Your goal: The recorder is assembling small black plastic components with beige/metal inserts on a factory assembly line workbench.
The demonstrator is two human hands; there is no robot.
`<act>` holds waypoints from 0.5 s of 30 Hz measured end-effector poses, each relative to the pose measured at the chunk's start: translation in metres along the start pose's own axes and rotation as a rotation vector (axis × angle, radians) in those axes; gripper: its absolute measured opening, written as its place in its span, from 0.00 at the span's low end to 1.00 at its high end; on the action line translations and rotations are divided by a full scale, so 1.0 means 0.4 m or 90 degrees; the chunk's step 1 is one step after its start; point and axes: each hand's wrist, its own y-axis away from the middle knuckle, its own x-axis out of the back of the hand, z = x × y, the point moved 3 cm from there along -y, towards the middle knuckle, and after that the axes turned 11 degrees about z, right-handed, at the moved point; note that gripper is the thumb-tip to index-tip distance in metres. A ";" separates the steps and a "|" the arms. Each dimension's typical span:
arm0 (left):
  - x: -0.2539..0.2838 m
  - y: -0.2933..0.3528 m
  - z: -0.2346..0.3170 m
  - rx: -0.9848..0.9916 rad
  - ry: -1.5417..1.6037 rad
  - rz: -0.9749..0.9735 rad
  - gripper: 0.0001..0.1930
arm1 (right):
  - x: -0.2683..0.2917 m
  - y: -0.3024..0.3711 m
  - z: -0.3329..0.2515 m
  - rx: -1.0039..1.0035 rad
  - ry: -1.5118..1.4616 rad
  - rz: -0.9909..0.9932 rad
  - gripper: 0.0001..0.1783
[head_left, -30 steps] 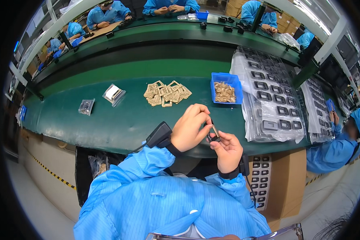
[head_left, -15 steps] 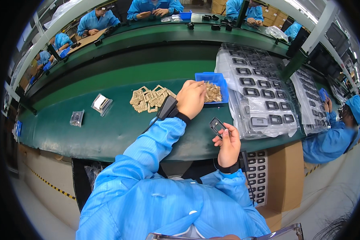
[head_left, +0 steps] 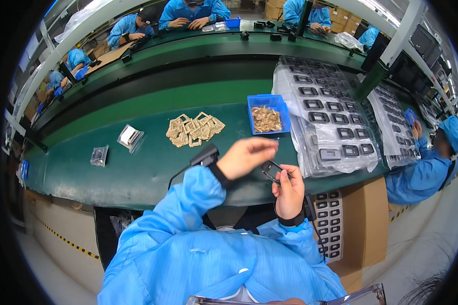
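A: What's held, and by which hand?

B: One small black rectangular plastic part (head_left: 271,171) is pinched in the fingers (head_left: 285,175) of the right hand (head_left: 289,192), just above the near edge of the long green counter (head_left: 137,173). The left hand (head_left: 247,156) is held beside it, approx. touching the part's top; its fingers are extended and loosely together, and whether anything is pinched between them can't be told.

A: Counts on the counter?

B: One blue plastic bin (head_left: 268,113) filled w/ tan pieces. One loose pile of tan card-like pieces (head_left: 193,129) left of it. Two small clear bags: one w/ a white content (head_left: 129,137), one w/ a dark content (head_left: 99,155). Clear blister trays of black frames (head_left: 325,117) are stacked on the right; no. of trays can't be told.

A: Changed vs. half a sec ago?

B: The left hand had been stretched to the blue bin; it's now been drawn back to the part. The part is held as before in the right hand.
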 end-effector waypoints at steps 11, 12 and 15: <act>-0.027 0.229 0.091 -0.038 0.118 0.094 0.10 | -0.071 0.104 -0.077 0.147 -0.006 -0.145 0.06; -0.023 0.236 0.093 -0.073 0.083 0.094 0.10 | -0.072 0.110 -0.078 0.170 0.002 -0.152 0.06; -0.014 0.250 0.093 -0.136 0.038 0.093 0.09 | -0.076 0.122 -0.075 0.181 -0.009 -0.163 0.07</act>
